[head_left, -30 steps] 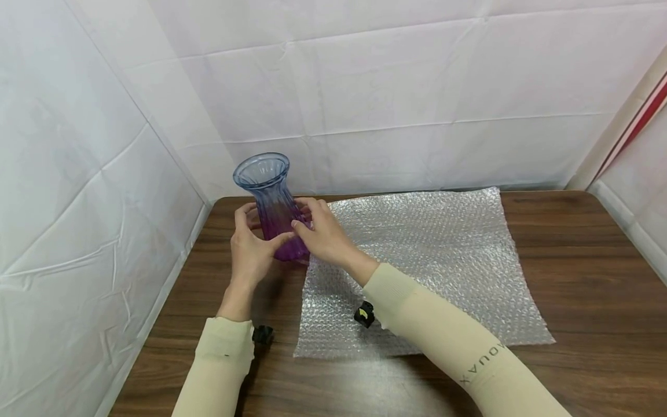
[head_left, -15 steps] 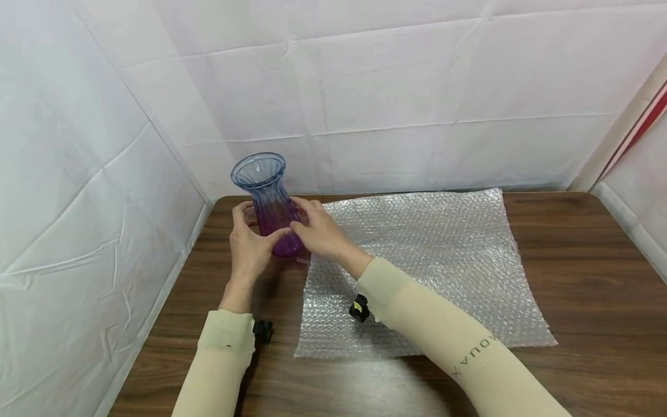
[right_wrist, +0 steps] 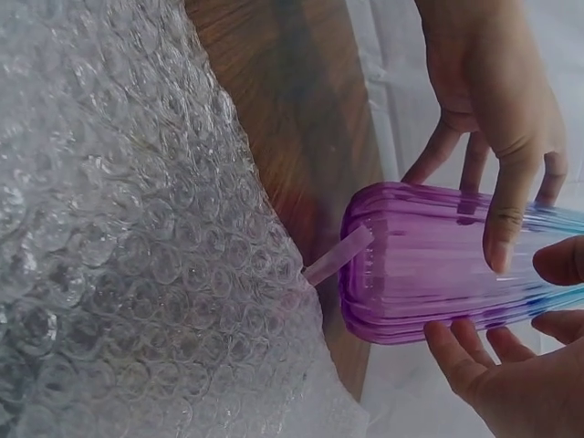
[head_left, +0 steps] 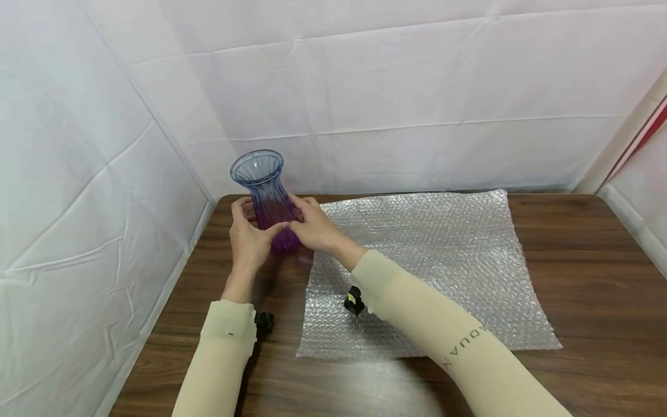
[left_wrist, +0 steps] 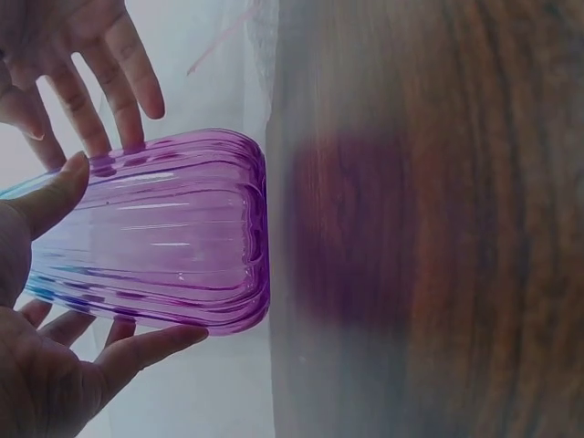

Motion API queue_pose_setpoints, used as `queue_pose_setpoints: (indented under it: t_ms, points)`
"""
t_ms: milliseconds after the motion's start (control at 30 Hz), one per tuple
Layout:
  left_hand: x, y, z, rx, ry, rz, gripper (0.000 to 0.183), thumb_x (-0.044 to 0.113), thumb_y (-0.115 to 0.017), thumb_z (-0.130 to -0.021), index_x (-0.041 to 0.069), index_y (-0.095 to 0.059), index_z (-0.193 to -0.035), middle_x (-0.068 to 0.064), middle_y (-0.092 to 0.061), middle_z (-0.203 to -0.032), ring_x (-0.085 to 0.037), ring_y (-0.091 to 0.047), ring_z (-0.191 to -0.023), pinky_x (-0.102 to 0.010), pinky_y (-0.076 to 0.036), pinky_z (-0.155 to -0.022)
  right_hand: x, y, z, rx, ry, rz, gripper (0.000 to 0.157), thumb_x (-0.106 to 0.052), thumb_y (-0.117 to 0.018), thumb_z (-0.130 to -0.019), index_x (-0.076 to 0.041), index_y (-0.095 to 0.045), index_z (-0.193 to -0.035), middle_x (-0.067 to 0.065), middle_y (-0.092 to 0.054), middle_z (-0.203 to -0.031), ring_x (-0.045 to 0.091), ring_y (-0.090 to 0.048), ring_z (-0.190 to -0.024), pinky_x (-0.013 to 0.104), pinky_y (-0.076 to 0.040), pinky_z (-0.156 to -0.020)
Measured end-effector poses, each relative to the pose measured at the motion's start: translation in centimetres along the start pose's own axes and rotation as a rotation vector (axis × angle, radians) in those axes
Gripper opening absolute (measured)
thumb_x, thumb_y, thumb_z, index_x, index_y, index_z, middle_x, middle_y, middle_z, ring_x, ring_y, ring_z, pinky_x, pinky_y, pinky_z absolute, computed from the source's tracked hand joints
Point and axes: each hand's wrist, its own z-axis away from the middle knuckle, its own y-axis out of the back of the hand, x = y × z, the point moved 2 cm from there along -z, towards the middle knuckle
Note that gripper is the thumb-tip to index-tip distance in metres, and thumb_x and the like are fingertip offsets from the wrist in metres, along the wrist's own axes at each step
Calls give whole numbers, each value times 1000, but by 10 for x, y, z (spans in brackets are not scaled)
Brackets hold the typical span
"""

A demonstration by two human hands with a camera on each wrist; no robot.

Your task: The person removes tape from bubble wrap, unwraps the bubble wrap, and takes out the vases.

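Observation:
A fluted glass vase (head_left: 271, 200), blue at the rim and purple at the base, leans slightly left near the back left of the table. My left hand (head_left: 249, 236) holds it from the left, and my right hand (head_left: 314, 227) from the right. Both thumbs lie across the near side, their tips close together. The far fingers are partly hidden behind the glass in the head view. In the left wrist view the vase's purple base (left_wrist: 228, 233) appears just above the table, with a purple reflection below.
A sheet of bubble wrap (head_left: 432, 272) lies flat to the right, under my right forearm. A narrow translucent strip (right_wrist: 338, 255) sticks out from its edge towards the vase. White cloth walls (head_left: 365, 116) stand behind and left of the wooden table (head_left: 583, 278).
The vase has shifted slightly left and away from me, with both hands moving along and keeping their hold. The bubble wrap stays put.

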Motion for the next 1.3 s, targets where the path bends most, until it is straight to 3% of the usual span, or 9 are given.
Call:
queue_pose_setpoints:
  t_ms: [233, 700, 1300]
  points:
    - [-4, -2, -6, -3, 29, 20, 92, 21, -94, -76, 9, -36, -147, -20, -56, -145, -35, -57, -128, -52, -48, -107, 4, -1, -6, -48, -17, 1, 70, -13, -48, -103, -21, -21, -167, 14, -33, -161, 33, -51, -140, 44, -46, -114]
    - [-11, -5, -14, 1, 59, 20, 91, 18, -93, -77, 10, -35, -146, -19, -53, -148, -35, -55, -131, -46, -46, -111, 6, -4, -15, -78, -14, 20, 74, -11, -48, -101, -20, -17, -167, 14, -29, -164, 32, -48, -142, 45, -42, -117]
    - [-14, -2, -22, 24, 79, -11, 88, 16, -90, -81, 12, -33, -147, -19, -52, -152, -35, -53, -138, -48, -40, -117, 3, -8, -20, -199, 16, 44, 75, -7, -46, -103, -17, -10, -168, 9, -12, -175, 29, -32, -155, 43, -33, -124]
